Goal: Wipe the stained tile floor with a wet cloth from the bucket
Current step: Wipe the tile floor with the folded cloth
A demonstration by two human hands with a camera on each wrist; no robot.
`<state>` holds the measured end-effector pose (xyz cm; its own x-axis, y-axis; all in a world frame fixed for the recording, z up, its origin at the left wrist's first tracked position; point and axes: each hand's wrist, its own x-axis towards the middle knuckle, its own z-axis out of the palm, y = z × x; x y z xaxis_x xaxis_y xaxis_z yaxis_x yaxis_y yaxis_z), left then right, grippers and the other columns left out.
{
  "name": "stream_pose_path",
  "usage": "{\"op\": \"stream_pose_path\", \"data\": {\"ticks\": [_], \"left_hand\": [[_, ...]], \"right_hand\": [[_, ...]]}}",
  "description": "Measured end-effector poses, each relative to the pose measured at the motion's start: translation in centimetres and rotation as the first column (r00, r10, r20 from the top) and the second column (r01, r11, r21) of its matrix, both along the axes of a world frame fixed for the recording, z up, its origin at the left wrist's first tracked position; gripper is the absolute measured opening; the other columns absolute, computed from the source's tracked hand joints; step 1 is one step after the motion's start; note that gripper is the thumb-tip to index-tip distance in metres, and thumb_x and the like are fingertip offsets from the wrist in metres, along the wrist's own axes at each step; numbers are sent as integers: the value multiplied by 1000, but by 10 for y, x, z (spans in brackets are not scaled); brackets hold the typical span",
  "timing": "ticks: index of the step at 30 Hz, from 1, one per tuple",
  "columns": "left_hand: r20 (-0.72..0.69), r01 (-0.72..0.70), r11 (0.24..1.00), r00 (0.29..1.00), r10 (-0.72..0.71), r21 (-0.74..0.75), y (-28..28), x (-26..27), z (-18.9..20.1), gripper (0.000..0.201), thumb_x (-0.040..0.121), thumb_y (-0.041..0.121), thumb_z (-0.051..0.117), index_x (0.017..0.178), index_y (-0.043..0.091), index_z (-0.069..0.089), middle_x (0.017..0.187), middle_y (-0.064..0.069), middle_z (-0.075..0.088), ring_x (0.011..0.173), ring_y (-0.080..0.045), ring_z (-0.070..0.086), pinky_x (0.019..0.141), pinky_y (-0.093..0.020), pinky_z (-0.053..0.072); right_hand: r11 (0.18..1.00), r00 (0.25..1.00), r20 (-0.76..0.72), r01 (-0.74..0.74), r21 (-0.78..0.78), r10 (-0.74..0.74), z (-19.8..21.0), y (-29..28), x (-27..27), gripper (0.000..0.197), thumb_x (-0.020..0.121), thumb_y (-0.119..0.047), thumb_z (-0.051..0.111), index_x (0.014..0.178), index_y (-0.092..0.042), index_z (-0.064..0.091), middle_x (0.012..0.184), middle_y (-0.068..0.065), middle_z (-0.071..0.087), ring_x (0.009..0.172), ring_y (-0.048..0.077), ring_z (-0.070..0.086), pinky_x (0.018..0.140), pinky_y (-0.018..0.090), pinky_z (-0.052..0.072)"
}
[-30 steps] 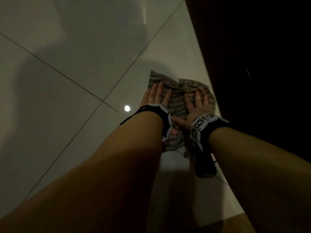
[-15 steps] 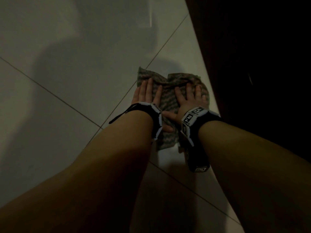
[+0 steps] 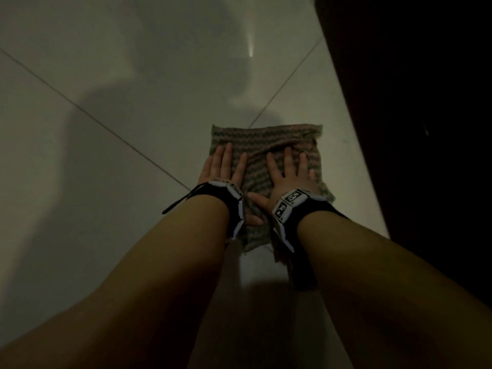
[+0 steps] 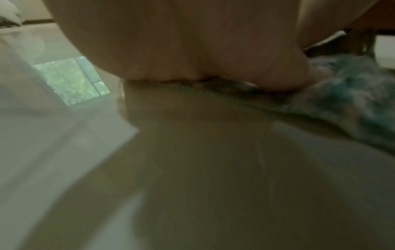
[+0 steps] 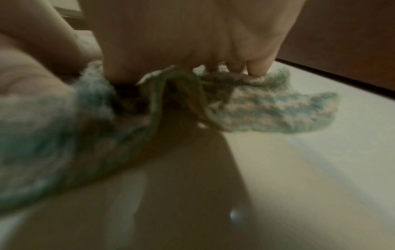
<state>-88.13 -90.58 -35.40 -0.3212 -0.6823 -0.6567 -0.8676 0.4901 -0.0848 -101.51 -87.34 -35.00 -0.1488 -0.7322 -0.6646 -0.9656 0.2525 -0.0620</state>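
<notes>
- Striped green-and-pink knit cloth [image 3: 263, 145] lies flat under both palms, spread on the pale tile floor [image 3: 119, 75].
- The left hand [image 3: 223, 166] presses its left part with fingers straight and close together, holding nothing.
- The right hand [image 3: 288, 173] presses the right part, fingers spread flat, thumb pointing toward the left wrist.
- A grout line [image 3: 285, 81] runs away from the cloth's far edge.
- A dark wooden panel [image 3: 412, 129] stands near, to the right.

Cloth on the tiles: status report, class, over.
Left hand and right hand flat, pressing cloth. Cloth spread on tile floor. Dark furniture close at right.
</notes>
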Motion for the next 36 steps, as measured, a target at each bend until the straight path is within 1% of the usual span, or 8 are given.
{"op": "stream_pose_path", "data": {"ticks": [7,13,19,25,28,31,33,36], "left_hand": [[-77,-33,999,997,30,-34,11,66,-7,140,56,91,48,148,18,-28,155,-17,-32,146,-33,-25,121,-46,-10],[-33,-46,999,998,46,-11,26,135,-5,139,58,89,49,148,16,-28,154,-18,-33,145,-33,-26,119,-44,-13],[-13,-122,992,992,122,3,38,208,-6,140,56,90,49,148,17,-29,154,-18,-34,145,-34,-26,121,-46,-10],[21,-190,982,982,189,19,55,268,-5,140,57,90,50,147,17,-30,154,-17,-34,145,-34,-27,121,-46,-10],[32,-205,978,978,204,45,68,287,-2,141,57,90,50,147,17,-31,153,-18,-35,145,-34,-27,122,-46,-9],[65,-218,970,975,212,104,81,295,4,142,59,86,55,146,15,-32,153,-19,-36,145,-35,-27,122,-47,-9],[78,-221,967,974,212,131,92,299,10,142,60,84,58,146,14,-31,153,-19,-35,145,-35,-27,121,-45,-11],[92,-221,967,973,211,123,105,300,17,140,63,80,60,147,12,-29,154,-20,-33,146,-35,-24,120,-43,-11]], "right_hand": [[997,997,-26,-78,28,79,2,-6,55,101,76,-80,35,146,-36,-21,157,2,-28,145,34,-21,119,49,-1],[987,989,-21,-143,74,145,5,5,124,102,75,-80,36,146,-35,-22,156,2,-30,145,34,-22,118,49,-3],[968,969,-20,-244,57,245,2,9,193,102,76,-80,35,146,-33,-22,156,3,-30,144,35,-22,119,50,-5],[943,944,-6,-330,49,331,1,21,254,102,76,-80,35,146,-33,-23,155,4,-32,144,36,-23,118,50,-7],[933,935,7,-355,56,355,1,34,268,102,76,-80,34,145,-34,-24,154,3,-33,144,35,-24,119,49,-7],[926,929,18,-370,74,370,2,52,278,102,76,-80,35,145,-34,-24,154,3,-34,143,34,-25,120,48,-7],[921,925,24,-379,90,379,4,64,282,103,76,-79,37,145,-33,-25,153,4,-35,143,35,-26,119,48,-7],[915,925,49,-380,132,377,9,79,281,105,77,-76,43,145,-33,-25,153,5,-35,143,35,-26,119,47,-7]]}}
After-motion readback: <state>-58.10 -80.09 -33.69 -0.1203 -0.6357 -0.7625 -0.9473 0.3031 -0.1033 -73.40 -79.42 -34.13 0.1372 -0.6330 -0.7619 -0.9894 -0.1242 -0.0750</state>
